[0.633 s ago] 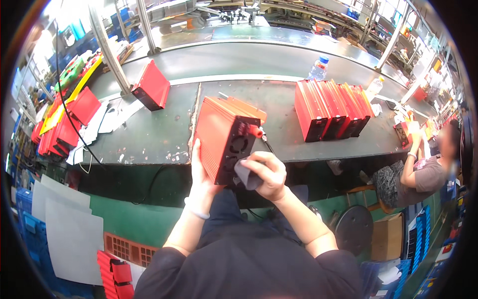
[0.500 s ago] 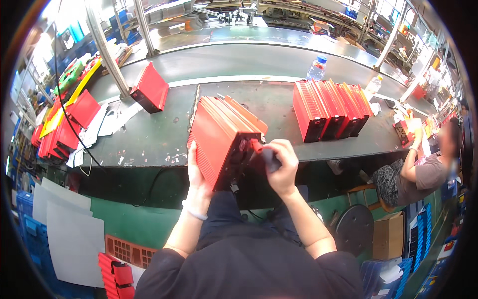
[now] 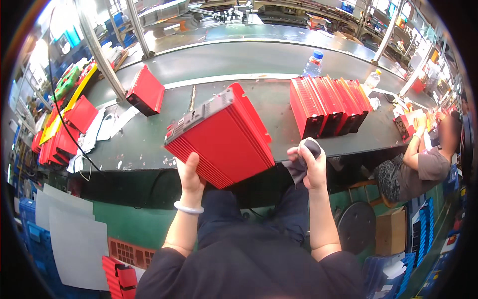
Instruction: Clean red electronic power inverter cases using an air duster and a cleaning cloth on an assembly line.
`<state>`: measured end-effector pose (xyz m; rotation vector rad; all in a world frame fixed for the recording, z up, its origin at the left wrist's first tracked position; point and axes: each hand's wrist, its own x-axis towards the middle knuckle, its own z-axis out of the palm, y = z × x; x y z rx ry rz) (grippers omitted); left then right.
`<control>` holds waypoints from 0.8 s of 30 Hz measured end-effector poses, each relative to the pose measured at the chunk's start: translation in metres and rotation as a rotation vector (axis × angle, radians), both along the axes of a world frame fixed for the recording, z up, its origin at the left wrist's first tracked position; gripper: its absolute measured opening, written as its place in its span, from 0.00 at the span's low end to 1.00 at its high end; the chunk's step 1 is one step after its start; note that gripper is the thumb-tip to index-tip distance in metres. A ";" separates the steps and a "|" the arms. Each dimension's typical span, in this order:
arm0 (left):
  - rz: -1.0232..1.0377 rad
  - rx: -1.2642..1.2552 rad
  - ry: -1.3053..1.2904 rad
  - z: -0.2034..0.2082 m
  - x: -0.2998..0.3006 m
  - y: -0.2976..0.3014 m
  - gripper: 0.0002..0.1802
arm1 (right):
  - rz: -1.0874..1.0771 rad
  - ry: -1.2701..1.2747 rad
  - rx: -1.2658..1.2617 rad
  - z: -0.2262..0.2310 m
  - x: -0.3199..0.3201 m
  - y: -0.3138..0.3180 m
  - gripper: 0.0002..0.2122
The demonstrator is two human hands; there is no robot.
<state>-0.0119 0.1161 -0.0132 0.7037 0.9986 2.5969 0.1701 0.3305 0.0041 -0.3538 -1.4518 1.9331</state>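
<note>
A red ribbed power inverter [image 3: 229,139] with a grey end panel is held tilted over the table's near edge. My left hand [image 3: 190,174] grips its lower left side, the thumb up along the ribs and the other fingers hidden beneath it. To the right, apart from the inverter, my right hand [image 3: 313,164] is closed on a dark grey cloth [image 3: 297,172], which hangs from the fingers and bunches over their tips. Several similar red inverters [image 3: 328,107] stand in a row on the table at the right. Another single red inverter [image 3: 147,90] stands at the left.
On the dark table [image 3: 144,144], a blue-capped bottle [image 3: 313,65] stands behind the row. More red inverters [image 3: 81,113] and white papers [image 3: 107,127] lie at the far left, with a black cable [image 3: 62,117] hanging in front. A seated person [image 3: 423,167] works at the right.
The inverter has turned, bringing its broad red side and grey end panel into view. My right hand with the cloth has moved away from it to the right.
</note>
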 end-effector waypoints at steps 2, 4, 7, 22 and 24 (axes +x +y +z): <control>0.195 -0.091 0.229 0.011 0.005 0.003 0.46 | 0.130 0.061 0.046 0.008 0.001 0.002 0.08; 0.369 -0.247 0.449 0.010 0.000 0.001 0.49 | 0.252 -0.008 0.084 0.018 -0.001 0.004 0.20; 0.483 -0.315 0.802 0.034 0.009 0.004 0.45 | 0.434 -0.226 -0.095 0.039 -0.010 0.009 0.26; 0.543 -0.293 1.584 0.040 -0.021 -0.013 0.12 | 0.655 -0.839 -0.137 0.087 -0.054 0.030 0.35; 0.540 -0.296 1.638 0.049 -0.023 -0.008 0.10 | 0.674 -0.910 0.001 0.087 -0.054 0.038 0.33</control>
